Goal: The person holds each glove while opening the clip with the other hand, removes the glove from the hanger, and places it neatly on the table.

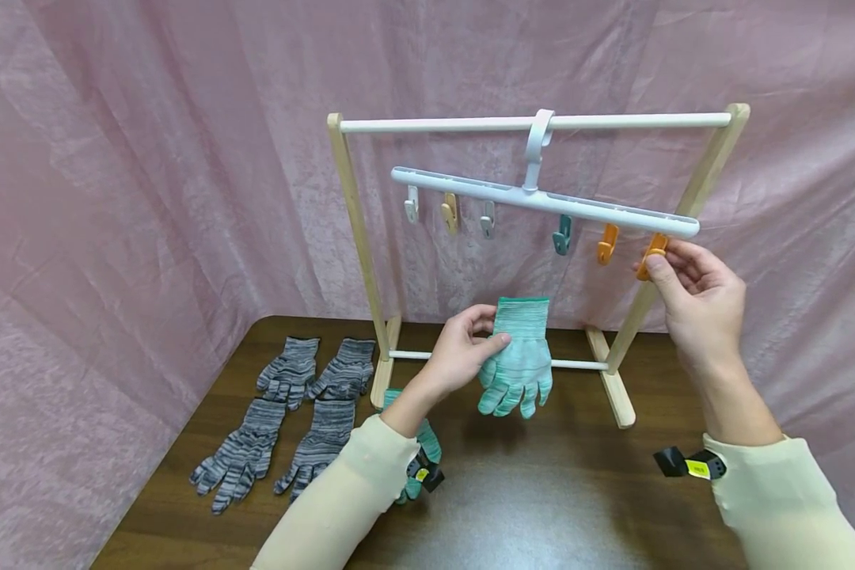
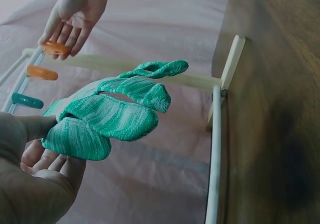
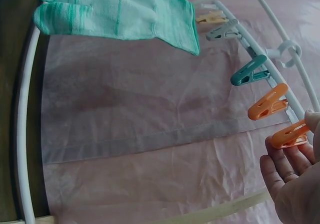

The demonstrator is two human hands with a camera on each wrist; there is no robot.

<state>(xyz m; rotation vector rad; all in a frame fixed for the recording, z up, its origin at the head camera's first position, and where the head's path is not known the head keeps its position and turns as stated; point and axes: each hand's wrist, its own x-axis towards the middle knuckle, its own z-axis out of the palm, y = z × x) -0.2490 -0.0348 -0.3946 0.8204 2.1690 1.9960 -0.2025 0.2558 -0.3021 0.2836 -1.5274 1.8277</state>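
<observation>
My left hand [image 1: 463, 348] holds a green knit glove [image 1: 518, 360] by its cuff, fingers hanging down, in front of a wooden rack [image 1: 356, 229]. The left wrist view shows the glove [image 2: 107, 114] draped over my fingers [image 2: 47, 159]. A white clip hanger [image 1: 541, 202] hangs from the rack's top bar, tilted down to the right. My right hand [image 1: 691, 289] pinches the end orange clip [image 1: 651, 255], shown in the right wrist view as the clip [image 3: 290, 134] between my fingertips [image 3: 280, 156]. A second orange clip [image 1: 607, 243] and a teal clip [image 1: 561, 234] hang beside it.
Several grey striped gloves [image 1: 285, 419] lie on the dark wooden table [image 1: 541, 507] at the left. Another green glove [image 1: 427, 443] lies under my left forearm. Pink cloth [image 1: 150, 174] covers the walls behind. The rack's feet [image 1: 616, 384] stand mid-table.
</observation>
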